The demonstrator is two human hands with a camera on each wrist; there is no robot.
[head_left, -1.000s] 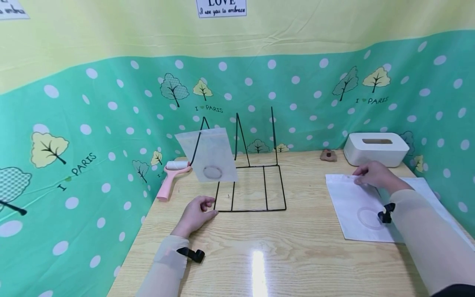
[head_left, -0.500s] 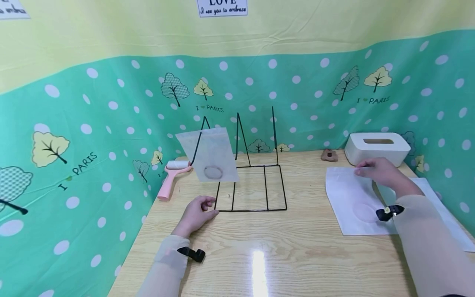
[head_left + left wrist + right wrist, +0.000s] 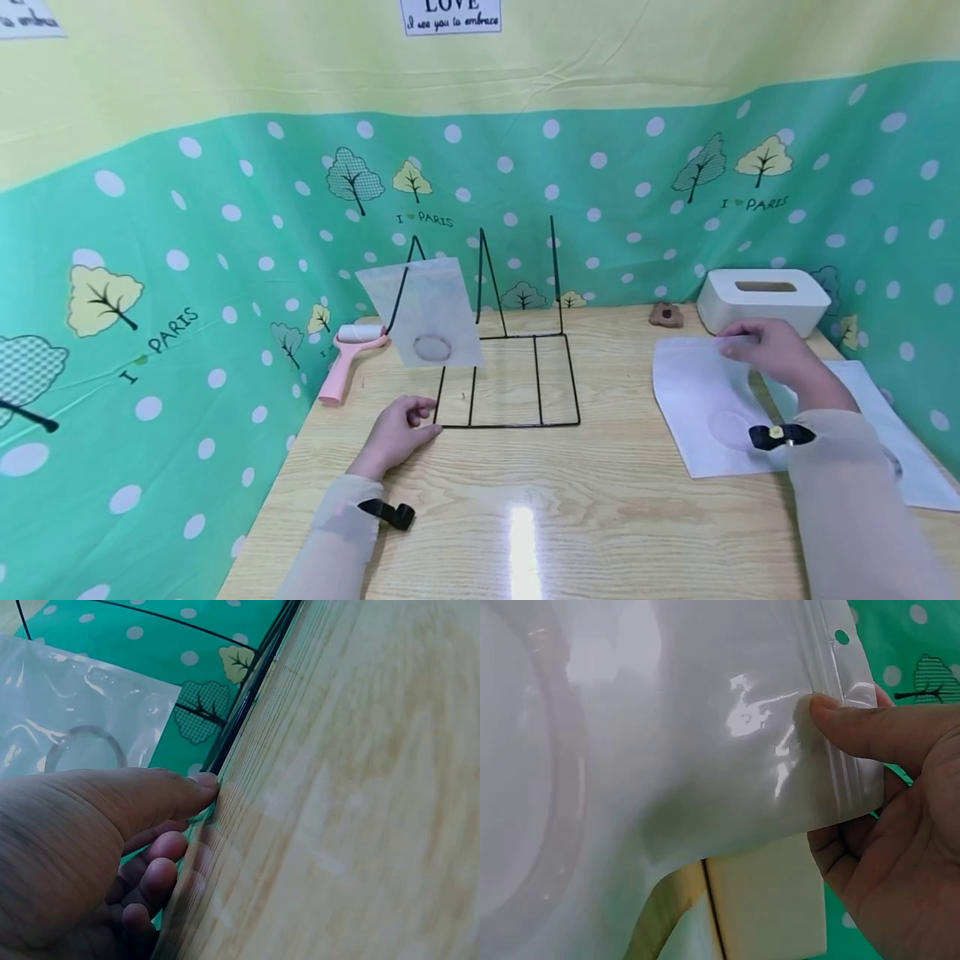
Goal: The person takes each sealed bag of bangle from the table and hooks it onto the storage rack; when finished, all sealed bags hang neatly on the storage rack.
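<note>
Bag (image 3: pixel 697 772) and ring (image 3: pixel 568 772) cut off by right wrist view's edge.

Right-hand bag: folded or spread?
Spread: the right hand pinches the bag by its zip edge; head view shows one broad sheet, no fold visible. The sleeve hides part.

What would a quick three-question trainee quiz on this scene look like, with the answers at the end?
1. True or false: the right hand holds the white box.
2. Which does the left hand touch: (a) lint roller, (b) wire rack, (c) white box?
3. What hangs at the rack's left end in the head view?

Key:
1. False; it pinches a plastic bag near the zip edge.
2. b
3. A translucent bag.
</note>
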